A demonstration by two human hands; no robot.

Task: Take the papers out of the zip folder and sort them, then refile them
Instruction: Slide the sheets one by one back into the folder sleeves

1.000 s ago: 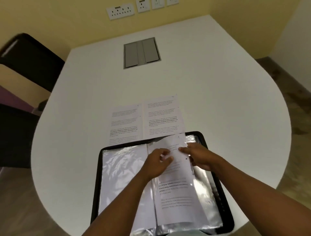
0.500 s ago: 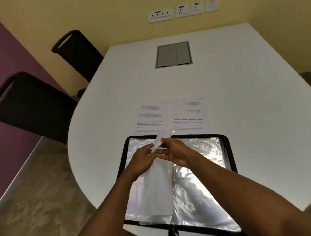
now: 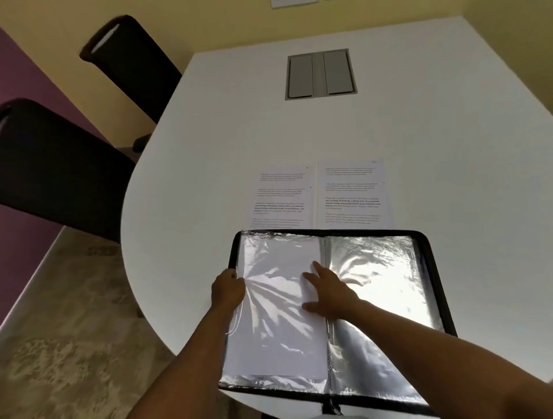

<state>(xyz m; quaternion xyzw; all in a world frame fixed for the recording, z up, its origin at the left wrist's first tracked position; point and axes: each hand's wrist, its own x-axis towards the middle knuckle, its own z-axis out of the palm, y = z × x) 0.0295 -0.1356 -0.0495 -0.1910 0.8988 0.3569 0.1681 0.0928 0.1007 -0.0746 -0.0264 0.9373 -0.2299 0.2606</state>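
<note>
A black zip folder lies open at the table's near edge, its shiny plastic sleeves spread both ways from a spiral spine. The left sleeve holds a white sheet. My left hand grips that sleeve's outer left edge. My right hand lies flat with spread fingers on the left sleeve next to the spine. Just beyond the folder, two printed papers lie side by side on the table, the left paper and the right paper.
The white table has a grey hatch set into its far middle. Two black chairs stand along the table's left side. A socket plate sits on the yellow wall behind.
The sleeve page that both hands held upright near the spine has been turned over to the left and now lies flat. My left hand moved to its outer edge, my right hand pressed down.
</note>
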